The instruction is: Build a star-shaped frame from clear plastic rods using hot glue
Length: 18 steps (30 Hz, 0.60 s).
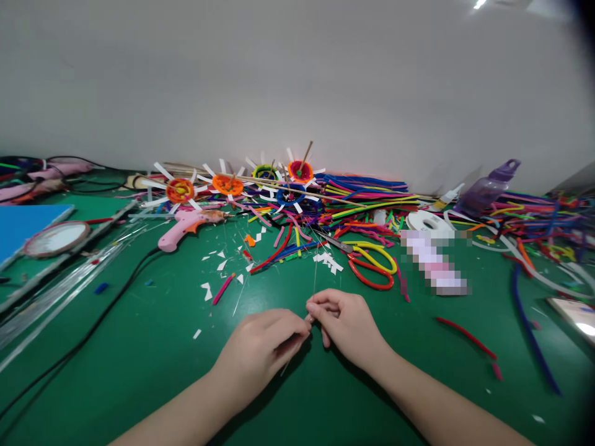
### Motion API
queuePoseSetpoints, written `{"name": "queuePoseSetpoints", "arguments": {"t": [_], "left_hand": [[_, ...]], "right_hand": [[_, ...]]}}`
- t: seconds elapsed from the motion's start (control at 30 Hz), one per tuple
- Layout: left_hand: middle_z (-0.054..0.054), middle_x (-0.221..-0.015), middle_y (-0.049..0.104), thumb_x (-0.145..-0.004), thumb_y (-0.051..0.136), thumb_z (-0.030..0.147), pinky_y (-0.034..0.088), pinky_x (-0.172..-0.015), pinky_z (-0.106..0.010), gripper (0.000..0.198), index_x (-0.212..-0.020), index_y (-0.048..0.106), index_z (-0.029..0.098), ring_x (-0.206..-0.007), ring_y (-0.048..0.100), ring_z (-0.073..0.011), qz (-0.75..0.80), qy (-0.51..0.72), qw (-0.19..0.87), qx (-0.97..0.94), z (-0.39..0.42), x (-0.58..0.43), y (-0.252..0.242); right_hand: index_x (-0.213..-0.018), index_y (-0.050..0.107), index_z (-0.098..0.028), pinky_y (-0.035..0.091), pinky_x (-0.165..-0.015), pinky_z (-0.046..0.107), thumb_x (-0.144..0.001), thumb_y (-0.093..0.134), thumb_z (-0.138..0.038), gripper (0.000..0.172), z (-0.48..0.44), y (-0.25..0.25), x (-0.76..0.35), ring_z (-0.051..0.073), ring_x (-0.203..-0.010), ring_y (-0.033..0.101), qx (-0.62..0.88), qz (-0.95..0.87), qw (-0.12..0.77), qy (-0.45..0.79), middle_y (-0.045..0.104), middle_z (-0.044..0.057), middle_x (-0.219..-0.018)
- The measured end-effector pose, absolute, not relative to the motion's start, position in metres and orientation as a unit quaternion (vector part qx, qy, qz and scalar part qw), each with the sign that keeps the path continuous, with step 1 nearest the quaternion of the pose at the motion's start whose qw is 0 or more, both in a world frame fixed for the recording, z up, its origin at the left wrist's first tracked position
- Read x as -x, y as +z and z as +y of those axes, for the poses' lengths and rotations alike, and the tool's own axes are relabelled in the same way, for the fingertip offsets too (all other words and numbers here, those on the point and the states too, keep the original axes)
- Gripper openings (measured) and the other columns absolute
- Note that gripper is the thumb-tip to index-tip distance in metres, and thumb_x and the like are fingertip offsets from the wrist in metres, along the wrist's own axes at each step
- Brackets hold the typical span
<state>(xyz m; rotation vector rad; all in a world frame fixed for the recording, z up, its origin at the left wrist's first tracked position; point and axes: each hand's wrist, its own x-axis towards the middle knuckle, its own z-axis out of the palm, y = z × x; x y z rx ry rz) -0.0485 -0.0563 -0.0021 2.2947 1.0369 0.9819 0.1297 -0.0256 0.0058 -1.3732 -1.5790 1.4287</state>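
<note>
The left hand and right hand pinch a thin, pale, thread-like strand, which, if tugged, could catch on the small, white paper scraps farther off.

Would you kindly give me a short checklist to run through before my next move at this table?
1. Left hand and right hand close together: ok, fingertips meeting or nearly so.
2. Thin strand at the fingertips: ok, it runs up from the right hand's pinch.
3. Firmness of that hold: cannot tell, the fingers hide it.
4. Scissors apart from both hands: ok, lying beyond the right hand.
5. Pink glue gun cool: cannot tell; it lies beyond the left hand.
6. White scraps tidied: not ok, scattered beyond the hands.
</note>
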Motion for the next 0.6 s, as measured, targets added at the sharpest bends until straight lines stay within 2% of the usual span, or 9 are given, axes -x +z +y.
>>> {"name": "queuePoseSetpoints", "arguments": {"t": [0.13,0.27,0.6], "left_hand": [[-0.003,-0.088,0.069,-0.086,0.048,0.012,0.051,-0.072,-0.022,0.015,-0.092,0.059,0.021,-0.081,0.064,-0.0121,0.356,0.357,0.156,-0.850,-0.0577,0.0477,-0.0077],[-0.003,-0.086,0.068,-0.087,0.046,0.013,0.051,-0.070,-0.022,0.014,-0.090,0.058,0.021,-0.078,0.064,-0.0115,0.368,0.356,0.164,-0.843,-0.0573,0.0469,-0.0082],[-0.002,-0.088,0.066,-0.089,0.045,0.015,0.049,-0.071,-0.023,0.013,-0.091,0.057,0.021,-0.080,0.061,-0.0110,0.386,0.327,0.192,-0.841,-0.0570,0.0477,-0.0059]], "right_hand": [[-0.080,0.059,-0.017,0.038,-0.038,0.020,-0.080,0.056,-0.038,0.022,-0.0245,0.0052,-0.1301,0.006,-0.034,0.048,0.517,-0.584,0.297,0.550,0.069,0.002,-0.070],[-0.082,0.059,-0.018,0.037,-0.038,0.020,-0.082,0.055,-0.038,0.021,-0.0238,0.0030,-0.1311,0.006,-0.035,0.047,0.504,-0.600,0.298,0.545,0.068,0.001,-0.070],[-0.091,0.062,-0.019,0.049,-0.059,0.024,-0.082,0.057,-0.036,0.019,-0.0205,0.0066,-0.1306,0.012,-0.061,0.062,0.483,-0.648,0.351,0.473,0.069,0.003,-0.078]]}}
